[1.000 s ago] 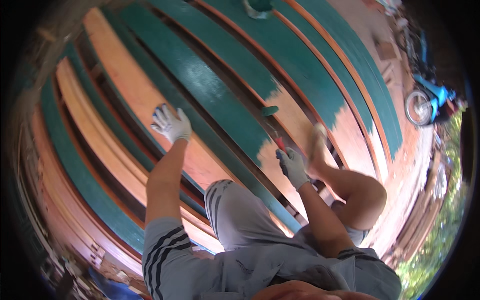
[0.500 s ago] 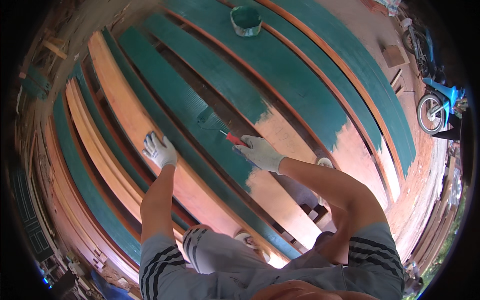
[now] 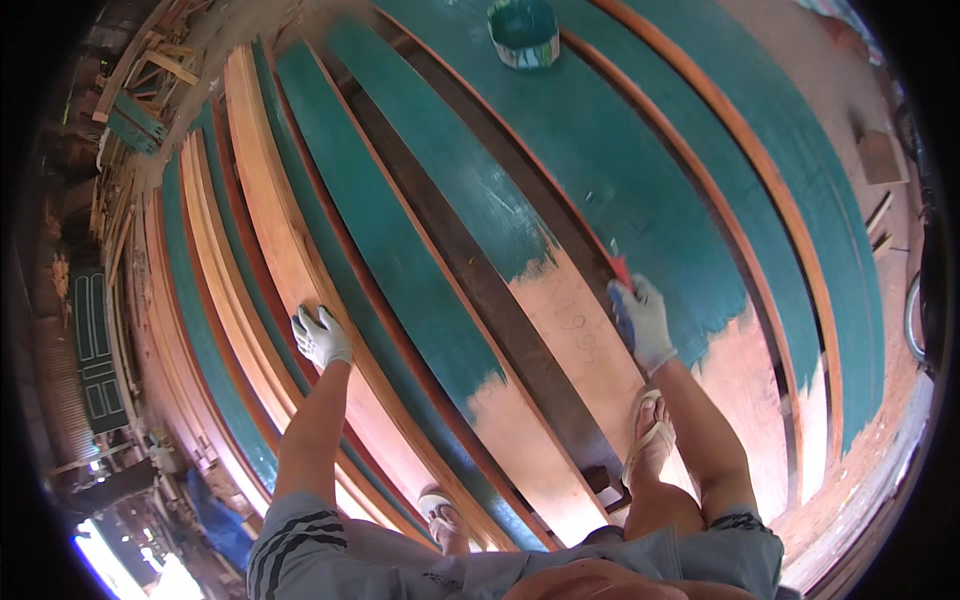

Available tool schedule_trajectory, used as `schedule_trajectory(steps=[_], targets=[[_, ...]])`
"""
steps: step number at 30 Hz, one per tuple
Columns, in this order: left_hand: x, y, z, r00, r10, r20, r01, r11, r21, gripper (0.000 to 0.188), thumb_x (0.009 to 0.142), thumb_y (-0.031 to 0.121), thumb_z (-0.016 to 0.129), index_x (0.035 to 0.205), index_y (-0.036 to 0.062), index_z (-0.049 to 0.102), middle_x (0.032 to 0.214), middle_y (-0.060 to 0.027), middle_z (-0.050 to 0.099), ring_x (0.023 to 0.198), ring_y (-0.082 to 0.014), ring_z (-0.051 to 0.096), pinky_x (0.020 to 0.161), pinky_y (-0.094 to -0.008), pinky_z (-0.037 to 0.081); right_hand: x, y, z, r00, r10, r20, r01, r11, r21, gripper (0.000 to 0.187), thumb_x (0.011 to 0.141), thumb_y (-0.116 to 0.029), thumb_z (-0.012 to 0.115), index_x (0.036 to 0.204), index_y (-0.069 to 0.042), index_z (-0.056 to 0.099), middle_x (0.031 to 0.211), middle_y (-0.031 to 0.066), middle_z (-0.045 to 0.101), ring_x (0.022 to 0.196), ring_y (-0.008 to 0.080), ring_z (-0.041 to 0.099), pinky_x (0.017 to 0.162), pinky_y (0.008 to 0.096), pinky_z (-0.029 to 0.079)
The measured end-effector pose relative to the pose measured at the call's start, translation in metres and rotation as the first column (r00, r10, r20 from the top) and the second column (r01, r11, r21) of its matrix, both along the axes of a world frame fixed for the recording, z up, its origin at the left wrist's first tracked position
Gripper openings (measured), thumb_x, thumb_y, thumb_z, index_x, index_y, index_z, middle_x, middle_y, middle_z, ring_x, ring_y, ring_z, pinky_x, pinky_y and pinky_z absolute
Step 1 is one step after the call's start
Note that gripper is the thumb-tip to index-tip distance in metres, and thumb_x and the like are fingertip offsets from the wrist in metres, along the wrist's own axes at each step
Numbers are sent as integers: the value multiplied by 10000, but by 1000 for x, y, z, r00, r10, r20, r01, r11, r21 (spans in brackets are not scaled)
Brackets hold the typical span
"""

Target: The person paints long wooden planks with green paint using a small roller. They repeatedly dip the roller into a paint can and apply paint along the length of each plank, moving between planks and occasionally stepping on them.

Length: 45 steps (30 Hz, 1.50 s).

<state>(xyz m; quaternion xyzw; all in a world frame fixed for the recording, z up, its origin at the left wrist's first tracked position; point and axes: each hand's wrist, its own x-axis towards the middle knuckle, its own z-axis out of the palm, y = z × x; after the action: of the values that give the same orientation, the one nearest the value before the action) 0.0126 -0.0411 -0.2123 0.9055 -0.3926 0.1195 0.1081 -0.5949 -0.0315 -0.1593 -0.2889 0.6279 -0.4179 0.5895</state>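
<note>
My right hand [image 3: 642, 322], in a white glove with blue-stained fingers, is closed round the red handle of a paint roller [image 3: 621, 270]. The roller's head is blurred and hard to make out against the wide green-painted board [image 3: 640, 190]. Beside that board lies a narrower board [image 3: 575, 320], green at its far part and bare pinkish wood nearer me, with a ragged paint edge. My left hand [image 3: 323, 338], gloved too, rests with fingers apart on an unpainted orange-brown plank [image 3: 285, 230]. A paint-smeared tub [image 3: 530, 52] with green inside stands on the boards at the far end.
Several long boards lie side by side with dark gaps between them. My sandalled feet [image 3: 652, 440] are among them. Scrap timber [image 3: 165, 65] is piled at the far left, below it a dark panelled door [image 3: 98, 350]. A wheel [image 3: 914, 318] shows at the right edge.
My right hand has moved right with the roller, from over a middle board to beside the wide one. My left hand still rests on the same plank. The view has shifted, too.
</note>
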Motion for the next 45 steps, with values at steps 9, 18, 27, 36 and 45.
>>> schedule_trajectory(steps=[9, 18, 27, 36, 45], targets=[[-85, 53, 11, 968, 249, -22, -235, 937, 257, 790, 1078, 614, 511, 1717, 183, 334, 1729, -218, 358, 1601, -377, 338, 1293, -536, 264, -87, -175, -38, 963, -245, -114, 217, 951, -220, 178, 1071, -195, 709, 957, -72, 650, 750, -86, 479, 643, 4, 423, 562, 235, 344], [-107, 72, 32, 942, 312, -127, -241, 888, 393, 831, 1089, 589, 512, 1765, 246, 172, 1771, -233, 244, 1634, -407, 256, 1333, -506, 230, -109, -243, -91, 970, -157, -184, 102, 956, -274, 214, 1078, -232, 700, 996, -36, 675, 768, -66, 540, 673, 39, 475, 597, 250, 375], [-134, 122, 57, 929, 333, -158, -200, 815, 544, 916, 1066, 542, 602, 1773, 246, 100, 1704, -306, 260, 1551, -507, 327, 1275, -556, 331, -108, -236, -103, 987, -156, -46, 132, 933, -335, 192, 1107, -239, 664, 1077, -51, 684, 776, -61, 560, 628, 19, 482, 549, 220, 396], [-143, 124, 53, 921, 370, -117, -248, 794, 555, 922, 1027, 536, 648, 1765, 260, 168, 1688, -257, 313, 1520, -454, 364, 1233, -558, 375, -79, -273, -74, 977, -159, -143, 104, 938, -332, 207, 1066, -254, 738, 1069, -50, 703, 836, -39, 606, 656, 40, 549, 579, 241, 464], [-142, 123, 21, 955, 292, -52, -257, 903, 345, 902, 981, 515, 695, 1742, 291, 266, 1673, -271, 355, 1474, -482, 408, 1190, -625, 357, 25, -483, -43, 814, -438, -381, 165, 804, -571, 350, 1009, -348, 715, 1169, -42, 771, 1010, 127, 790, 906, 280, 756, 845, 413, 573]])
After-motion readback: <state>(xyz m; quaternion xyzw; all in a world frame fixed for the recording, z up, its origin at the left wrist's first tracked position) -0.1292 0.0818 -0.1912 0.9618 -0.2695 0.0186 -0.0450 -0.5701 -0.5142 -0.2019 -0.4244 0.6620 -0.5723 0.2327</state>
